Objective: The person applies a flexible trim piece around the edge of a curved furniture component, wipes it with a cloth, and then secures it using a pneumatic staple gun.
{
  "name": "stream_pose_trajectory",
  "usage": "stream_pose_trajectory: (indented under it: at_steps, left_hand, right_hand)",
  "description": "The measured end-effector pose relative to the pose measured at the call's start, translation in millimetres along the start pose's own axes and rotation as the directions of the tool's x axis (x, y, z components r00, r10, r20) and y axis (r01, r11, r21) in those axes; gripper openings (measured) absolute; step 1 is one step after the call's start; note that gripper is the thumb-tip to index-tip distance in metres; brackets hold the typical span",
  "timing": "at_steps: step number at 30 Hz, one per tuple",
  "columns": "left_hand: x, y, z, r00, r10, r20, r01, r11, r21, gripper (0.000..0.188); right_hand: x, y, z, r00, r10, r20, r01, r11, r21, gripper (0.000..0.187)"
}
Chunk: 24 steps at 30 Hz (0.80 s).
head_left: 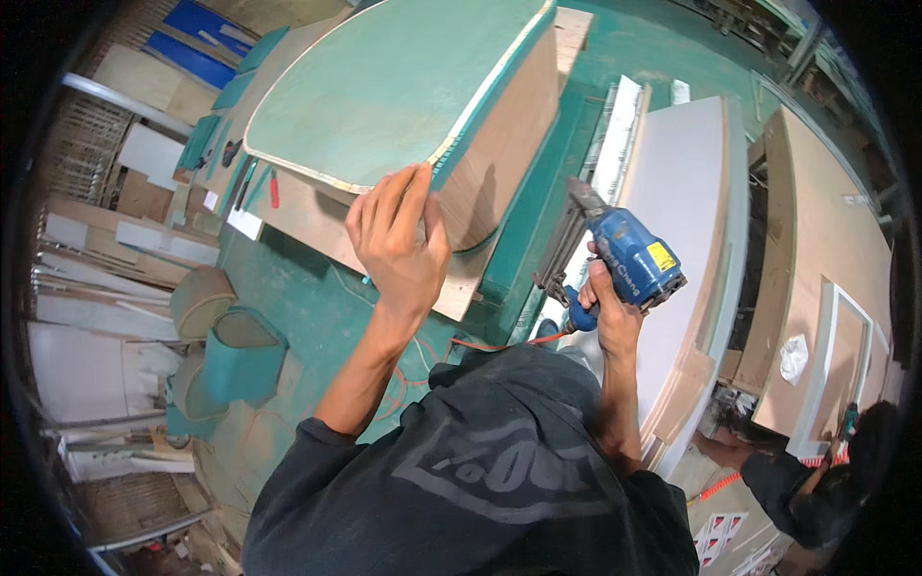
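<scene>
A large rounded piece with a green covered top (384, 96) and wood-coloured sides stands ahead of me. A pale strip runs along its rim, and notched green material shows near the close corner. My left hand (399, 235) is at that corner, its bent fingers close together on the edge; the fingertips partly hide what they pinch. In my right hand (615, 312) is a blue air stapler or nail gun (634, 254), gripped by its handle, its nose pointing up and left, apart from the green-topped piece. An orange air hose (499, 345) runs from the handle.
The piece rests on a wooden board (451, 300). A red-handled tool (274, 189) lies to its left. Green curved parts (245, 355) sit on the floor at left. A long white panel (677, 211) stands at right. Another person (812, 480) works at lower right.
</scene>
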<state>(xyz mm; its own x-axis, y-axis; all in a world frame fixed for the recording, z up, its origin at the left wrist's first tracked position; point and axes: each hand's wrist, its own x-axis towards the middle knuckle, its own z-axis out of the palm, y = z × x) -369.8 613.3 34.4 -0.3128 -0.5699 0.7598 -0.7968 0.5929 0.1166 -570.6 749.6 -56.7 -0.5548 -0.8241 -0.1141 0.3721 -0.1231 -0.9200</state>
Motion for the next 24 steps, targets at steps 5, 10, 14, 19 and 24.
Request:
stream_pose_trajectory:
  at_steps: [5,10,14,19,24]
  left_hand:
    - [2.8,-7.1,13.9,0.997,-0.004,0.08,-0.005,0.993,0.114,0.037]
    - [2.8,-20.4,25.0,0.994,0.01,0.113,-0.021,0.995,0.095,0.031]
    - [5.3,-20.8,28.1,0.993,0.012,0.116,-0.022,0.996,0.082,0.028]
    - [-6.8,-2.4,8.0,0.977,0.161,0.139,-0.141,0.98,-0.141,0.038]
    - [-48.2,37.2,-13.5,0.84,0.16,0.519,0.064,0.92,-0.386,0.07]
  right_hand:
    - [13.1,21.1,25.4,0.982,0.039,0.185,-0.015,0.992,-0.128,0.021]
    - [24.0,33.4,62.8,0.98,0.03,0.198,-0.013,0.996,-0.086,0.016]
    - [28.5,51.3,71.7,0.976,-0.031,0.217,0.052,0.994,-0.091,0.019]
    - [33.0,25.0,71.6,0.965,0.088,0.248,-0.184,0.898,0.399,0.026]
    - [55.9,26.5,31.3,0.932,0.275,0.238,-0.362,0.66,0.658,0.045]
